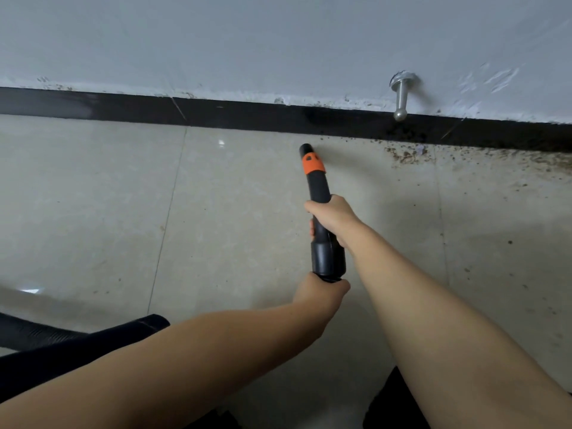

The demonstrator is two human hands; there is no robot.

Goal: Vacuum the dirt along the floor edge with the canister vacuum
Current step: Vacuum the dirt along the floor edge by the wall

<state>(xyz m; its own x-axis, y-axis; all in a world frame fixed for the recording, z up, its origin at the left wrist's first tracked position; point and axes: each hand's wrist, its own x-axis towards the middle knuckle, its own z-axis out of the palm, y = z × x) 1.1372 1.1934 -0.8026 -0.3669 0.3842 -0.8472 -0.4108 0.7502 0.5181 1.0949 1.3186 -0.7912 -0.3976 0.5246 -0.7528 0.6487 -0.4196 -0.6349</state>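
The floor [232, 212] meets a black skirting [123, 108]. Dirt [408, 154] lies along the edge, right of the wand [318, 187] tip. Right hand [332, 216] fingers wrap the wand; left hand [322, 294] grips its rear end, by the hose [37, 334].

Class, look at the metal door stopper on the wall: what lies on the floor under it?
Under the door stopper runs the black skirting, then dark dirt scattered on the tile floor. The skirting's dark face hides any dirt clinging to it.
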